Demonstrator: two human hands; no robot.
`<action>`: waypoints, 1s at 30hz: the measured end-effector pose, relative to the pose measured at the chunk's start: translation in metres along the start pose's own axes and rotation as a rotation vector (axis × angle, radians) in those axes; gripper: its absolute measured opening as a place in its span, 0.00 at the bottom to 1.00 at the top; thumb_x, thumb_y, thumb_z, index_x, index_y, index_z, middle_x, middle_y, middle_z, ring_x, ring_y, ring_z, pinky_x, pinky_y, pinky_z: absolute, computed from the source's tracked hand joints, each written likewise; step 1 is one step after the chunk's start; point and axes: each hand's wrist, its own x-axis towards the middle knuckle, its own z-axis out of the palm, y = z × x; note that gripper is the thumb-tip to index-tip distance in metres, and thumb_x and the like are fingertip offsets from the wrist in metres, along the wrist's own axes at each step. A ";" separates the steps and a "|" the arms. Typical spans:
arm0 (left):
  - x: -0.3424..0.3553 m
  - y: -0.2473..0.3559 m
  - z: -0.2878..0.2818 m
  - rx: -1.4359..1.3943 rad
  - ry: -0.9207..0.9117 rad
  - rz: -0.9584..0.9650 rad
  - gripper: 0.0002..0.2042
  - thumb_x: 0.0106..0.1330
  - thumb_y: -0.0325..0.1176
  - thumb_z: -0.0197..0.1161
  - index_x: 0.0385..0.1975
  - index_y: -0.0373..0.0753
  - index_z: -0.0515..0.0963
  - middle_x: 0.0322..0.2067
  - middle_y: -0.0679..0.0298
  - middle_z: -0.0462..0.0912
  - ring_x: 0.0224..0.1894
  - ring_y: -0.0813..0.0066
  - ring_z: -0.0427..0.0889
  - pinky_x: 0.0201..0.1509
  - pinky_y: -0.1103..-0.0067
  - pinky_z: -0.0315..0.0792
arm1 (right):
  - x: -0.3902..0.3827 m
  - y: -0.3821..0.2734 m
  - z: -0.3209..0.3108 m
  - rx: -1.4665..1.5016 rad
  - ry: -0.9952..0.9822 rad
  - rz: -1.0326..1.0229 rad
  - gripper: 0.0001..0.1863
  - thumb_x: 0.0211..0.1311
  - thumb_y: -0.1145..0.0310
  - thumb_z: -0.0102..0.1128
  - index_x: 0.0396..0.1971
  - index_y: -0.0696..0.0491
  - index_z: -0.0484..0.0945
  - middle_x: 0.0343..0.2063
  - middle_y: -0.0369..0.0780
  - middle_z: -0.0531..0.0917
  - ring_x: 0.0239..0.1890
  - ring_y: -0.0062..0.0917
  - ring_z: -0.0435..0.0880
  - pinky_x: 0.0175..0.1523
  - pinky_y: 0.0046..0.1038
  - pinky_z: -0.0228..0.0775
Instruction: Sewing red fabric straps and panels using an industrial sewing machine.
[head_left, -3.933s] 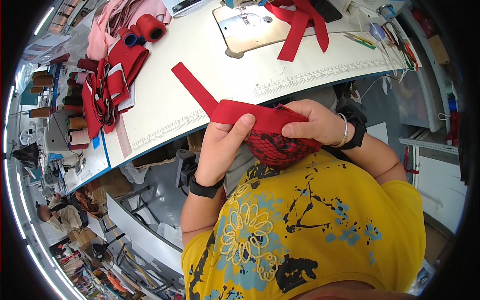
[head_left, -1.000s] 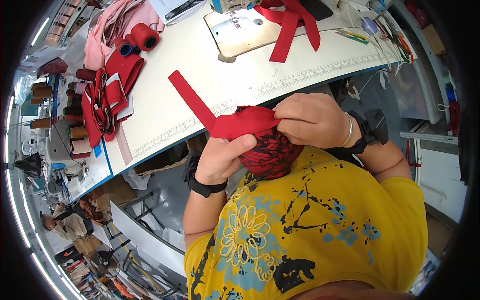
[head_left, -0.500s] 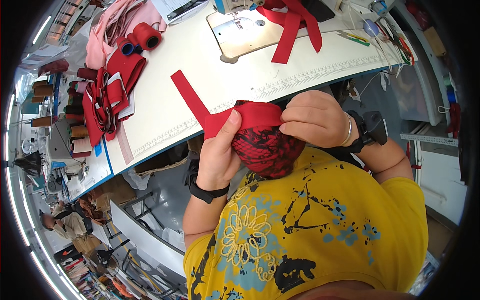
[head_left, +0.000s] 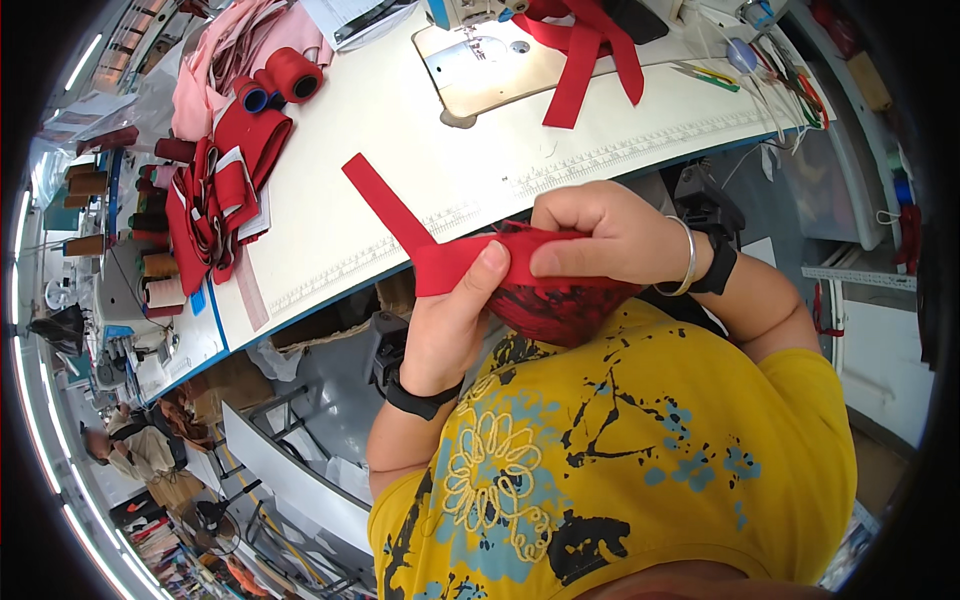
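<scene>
Right hand (head_left: pixel 608 238) has just slid in toward the left hand (head_left: pixel 440 325), both now pinching the red band (head_left: pixel 442 266) along the lacy cup (head_left: pixel 562 308) just before the table (head_left: pixel 350 115), seemingly keeping the layers together.

The strip (head_left: pixel 392 210) is plain red, the cloth cup (head_left: pixel 565 315) black-patterned red.

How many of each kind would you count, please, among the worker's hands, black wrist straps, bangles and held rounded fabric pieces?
Hands (left hand, right hand): 2
Black wrist straps: 2
Bangle: 1
Rounded red-and-black piece: 1
Total: 6
</scene>
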 end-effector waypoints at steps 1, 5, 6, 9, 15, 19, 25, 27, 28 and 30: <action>-0.001 0.001 0.001 -0.067 0.021 -0.049 0.17 0.71 0.37 0.58 0.54 0.33 0.73 0.49 0.58 0.80 0.53 0.68 0.78 0.60 0.70 0.70 | -0.001 0.002 -0.003 0.000 -0.001 0.000 0.19 0.65 0.55 0.65 0.25 0.55 0.75 0.19 0.32 0.74 0.23 0.15 0.68 0.30 0.21 0.63; 0.000 -0.004 0.001 0.042 0.043 -0.038 0.18 0.72 0.39 0.57 0.54 0.33 0.73 0.49 0.58 0.80 0.52 0.68 0.78 0.58 0.71 0.70 | -0.004 -0.001 -0.007 0.155 -0.172 0.155 0.15 0.66 0.58 0.65 0.30 0.55 0.78 0.24 0.28 0.76 0.28 0.09 0.69 0.33 0.18 0.64; 0.001 -0.006 -0.004 0.025 0.017 -0.030 0.18 0.73 0.40 0.56 0.54 0.33 0.73 0.49 0.58 0.80 0.52 0.68 0.78 0.58 0.71 0.70 | -0.004 -0.004 -0.007 0.234 -0.166 0.194 0.14 0.66 0.59 0.64 0.32 0.55 0.78 0.25 0.28 0.77 0.29 0.09 0.70 0.34 0.17 0.65; 0.004 -0.007 -0.014 0.054 -0.044 0.000 0.20 0.73 0.42 0.54 0.54 0.33 0.73 0.49 0.59 0.80 0.52 0.68 0.78 0.58 0.72 0.70 | -0.009 -0.002 -0.003 0.392 -0.123 0.198 0.13 0.67 0.61 0.63 0.34 0.56 0.78 0.28 0.27 0.78 0.31 0.08 0.70 0.36 0.16 0.66; 0.000 0.002 -0.002 0.225 -0.098 -0.053 0.16 0.70 0.27 0.57 0.56 0.32 0.72 0.50 0.62 0.80 0.52 0.77 0.78 0.57 0.77 0.71 | -0.008 0.012 0.003 0.442 -0.029 0.180 0.11 0.68 0.62 0.62 0.36 0.56 0.77 0.29 0.26 0.77 0.32 0.07 0.71 0.38 0.15 0.67; 0.000 0.000 -0.001 0.002 -0.117 -0.059 0.17 0.69 0.26 0.58 0.56 0.32 0.72 0.50 0.62 0.80 0.52 0.77 0.78 0.58 0.77 0.71 | -0.007 0.010 0.008 0.517 -0.062 0.170 0.12 0.69 0.62 0.61 0.35 0.56 0.77 0.29 0.26 0.77 0.32 0.06 0.69 0.36 0.14 0.66; 0.001 0.003 0.001 0.065 -0.150 -0.014 0.18 0.67 0.24 0.58 0.56 0.32 0.70 0.48 0.63 0.80 0.53 0.77 0.77 0.57 0.78 0.70 | -0.009 0.020 0.009 0.502 0.013 0.105 0.14 0.72 0.60 0.57 0.32 0.55 0.76 0.26 0.25 0.74 0.29 0.06 0.67 0.32 0.14 0.62; 0.000 0.006 0.003 0.207 -0.087 -0.038 0.18 0.65 0.22 0.58 0.55 0.33 0.70 0.46 0.64 0.80 0.51 0.79 0.77 0.55 0.80 0.71 | -0.008 0.019 0.008 0.287 0.050 0.031 0.14 0.71 0.59 0.58 0.31 0.55 0.75 0.24 0.25 0.73 0.28 0.07 0.65 0.31 0.15 0.60; 0.000 0.005 0.003 0.207 -0.086 -0.038 0.18 0.65 0.22 0.58 0.55 0.33 0.70 0.46 0.64 0.80 0.51 0.79 0.77 0.55 0.80 0.71 | -0.008 0.018 0.010 0.287 0.049 0.031 0.14 0.71 0.59 0.58 0.31 0.55 0.75 0.24 0.25 0.73 0.28 0.07 0.65 0.31 0.15 0.60; 0.002 0.001 0.005 0.322 -0.011 0.055 0.16 0.64 0.20 0.59 0.52 0.33 0.72 0.43 0.65 0.80 0.47 0.81 0.78 0.51 0.82 0.72 | -0.007 0.015 0.013 0.251 0.104 -0.011 0.15 0.70 0.58 0.59 0.30 0.55 0.75 0.23 0.26 0.72 0.27 0.08 0.65 0.31 0.16 0.60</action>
